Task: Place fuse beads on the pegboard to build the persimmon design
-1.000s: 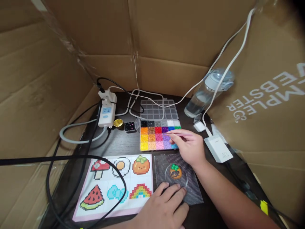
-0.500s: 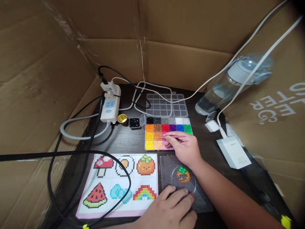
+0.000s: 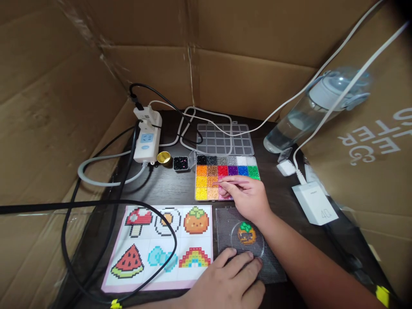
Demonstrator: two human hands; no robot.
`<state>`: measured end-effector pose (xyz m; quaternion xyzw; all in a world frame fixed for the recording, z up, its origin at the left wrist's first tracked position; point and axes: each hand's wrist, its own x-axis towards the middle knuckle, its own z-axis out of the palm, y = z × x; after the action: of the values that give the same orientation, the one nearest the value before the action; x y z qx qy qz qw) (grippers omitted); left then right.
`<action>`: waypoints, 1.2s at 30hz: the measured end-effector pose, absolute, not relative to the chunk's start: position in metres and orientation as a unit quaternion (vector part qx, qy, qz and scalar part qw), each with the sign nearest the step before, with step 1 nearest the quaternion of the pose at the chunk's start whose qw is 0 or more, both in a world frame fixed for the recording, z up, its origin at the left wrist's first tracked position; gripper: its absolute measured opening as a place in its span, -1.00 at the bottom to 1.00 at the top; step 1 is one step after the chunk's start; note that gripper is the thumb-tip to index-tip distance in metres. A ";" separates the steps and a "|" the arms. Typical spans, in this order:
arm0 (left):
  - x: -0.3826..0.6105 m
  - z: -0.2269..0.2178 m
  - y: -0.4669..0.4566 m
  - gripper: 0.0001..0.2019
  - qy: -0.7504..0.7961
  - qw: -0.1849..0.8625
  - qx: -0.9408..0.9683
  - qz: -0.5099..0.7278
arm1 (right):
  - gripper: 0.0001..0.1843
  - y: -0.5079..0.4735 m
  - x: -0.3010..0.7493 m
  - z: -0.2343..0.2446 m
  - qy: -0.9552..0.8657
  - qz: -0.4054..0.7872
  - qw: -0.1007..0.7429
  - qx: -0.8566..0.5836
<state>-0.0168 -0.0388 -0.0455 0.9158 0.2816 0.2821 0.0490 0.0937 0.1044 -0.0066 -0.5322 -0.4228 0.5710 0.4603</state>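
Observation:
My right hand (image 3: 252, 197) pinches a pair of pink tweezers (image 3: 236, 182), whose tip is over the light brown beads in the bead box (image 3: 202, 171). The box is divided into small compartments of coloured beads, and my hand hides some of its lower right ones. My left hand (image 3: 233, 274) lies with fingers stretched over the lower part of a clear pegboard (image 3: 223, 219). On the pegboard, inside a ring outline, sits an orange bead persimmon (image 3: 246, 235) with green leaves and gaps in its middle. Left of it lies a pattern sheet (image 3: 146, 240) with pixel pictures.
A small box of black beads (image 3: 180, 163) and a gold round tin (image 3: 164, 158) stand beside a white power strip (image 3: 147, 137). Black cable (image 3: 141, 201) loops over the sheet. A water bottle (image 3: 299, 116) and white charger (image 3: 314, 204) are at right. Cardboard walls (image 3: 251, 79) surround the table.
The view has shifted slightly. My right hand and the tweezers stay over the bead box with hardly any movement, and my left hand remains on the pegboard.

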 end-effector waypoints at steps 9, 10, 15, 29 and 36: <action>-0.018 -0.047 -0.039 -0.84 0.275 0.046 0.922 0.270 | -0.78 0.105 0.093 -0.007 -0.421 0.572 0.456 -0.536; -0.018 -0.047 -0.039 -0.84 0.274 0.046 0.923 0.268 | -0.78 0.105 0.093 -0.008 -0.421 0.572 0.456 -0.536; -0.018 -0.048 -0.040 -0.82 0.271 0.048 0.927 0.254 | -0.78 0.106 0.092 -0.008 -0.419 0.577 0.453 -0.536; -0.021 -0.048 -0.041 -0.77 0.264 0.057 0.930 0.247 | -0.78 0.104 0.091 -0.006 -0.416 0.568 0.462 -0.539; -0.024 -0.039 -0.036 -0.70 0.248 0.056 0.940 0.226 | -0.79 0.102 0.093 0.000 -0.438 0.536 0.482 -0.538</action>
<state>-0.0241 -0.0358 -0.0394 0.9402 0.2485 0.2263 0.0559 0.0935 0.1020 0.0004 -0.5375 -0.4378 0.5360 0.4818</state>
